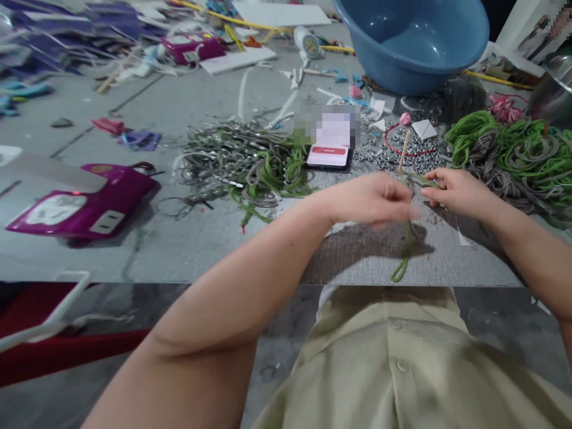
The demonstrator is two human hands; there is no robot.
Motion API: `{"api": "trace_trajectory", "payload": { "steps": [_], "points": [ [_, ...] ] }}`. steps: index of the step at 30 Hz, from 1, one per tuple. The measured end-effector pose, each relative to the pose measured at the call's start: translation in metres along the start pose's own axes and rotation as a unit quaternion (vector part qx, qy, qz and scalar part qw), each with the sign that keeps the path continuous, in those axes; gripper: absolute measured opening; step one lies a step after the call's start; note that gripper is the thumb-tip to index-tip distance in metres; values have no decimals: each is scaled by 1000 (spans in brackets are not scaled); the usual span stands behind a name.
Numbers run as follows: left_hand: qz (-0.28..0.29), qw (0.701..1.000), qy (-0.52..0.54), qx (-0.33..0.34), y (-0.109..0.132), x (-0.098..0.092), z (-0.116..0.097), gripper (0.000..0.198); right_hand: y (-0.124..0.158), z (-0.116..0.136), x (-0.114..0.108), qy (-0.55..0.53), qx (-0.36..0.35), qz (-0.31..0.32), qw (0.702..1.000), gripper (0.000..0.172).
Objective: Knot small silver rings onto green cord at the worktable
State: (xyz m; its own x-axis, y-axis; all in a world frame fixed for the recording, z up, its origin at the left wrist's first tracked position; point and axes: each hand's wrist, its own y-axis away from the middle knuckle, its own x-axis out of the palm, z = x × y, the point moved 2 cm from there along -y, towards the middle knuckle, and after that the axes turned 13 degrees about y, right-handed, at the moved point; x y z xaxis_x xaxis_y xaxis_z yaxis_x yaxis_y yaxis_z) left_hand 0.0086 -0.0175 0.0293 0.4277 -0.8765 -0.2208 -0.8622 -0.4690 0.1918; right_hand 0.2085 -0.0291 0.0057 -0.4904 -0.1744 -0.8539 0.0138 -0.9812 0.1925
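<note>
A green cord hangs in a narrow loop below my hands, near the front edge of the table. My right hand pinches a stretch of this cord between thumb and fingers. Close beside it on the left is my left hand, its fingers bent and smeared by motion; whether they grip the cord I cannot tell. A thin wooden stick stands up just behind the hands. Small silvery beads lie scattered beyond it, with a red cord loop among them.
Green and grey cords are heaped at the right, more cords with silvery pieces left of a phone. A blue basin stands behind. Purple devices and scraps occupy the left. The table's front edge runs before me.
</note>
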Motion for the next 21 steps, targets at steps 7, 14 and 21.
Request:
{"api": "trace_trajectory", "payload": {
  "steps": [7,14,21],
  "points": [
    [-156,924,-282,207,-21,6,25,18,7,-9,5,195,-154,-142,958,23],
    [-188,892,-402,86,-30,3,38,24,-1,-12,26,204,-321,-201,903,27],
    [-238,887,-391,59,-27,-7,38,24,-6,-14,34,219,-340,-153,902,37]
  ]
}}
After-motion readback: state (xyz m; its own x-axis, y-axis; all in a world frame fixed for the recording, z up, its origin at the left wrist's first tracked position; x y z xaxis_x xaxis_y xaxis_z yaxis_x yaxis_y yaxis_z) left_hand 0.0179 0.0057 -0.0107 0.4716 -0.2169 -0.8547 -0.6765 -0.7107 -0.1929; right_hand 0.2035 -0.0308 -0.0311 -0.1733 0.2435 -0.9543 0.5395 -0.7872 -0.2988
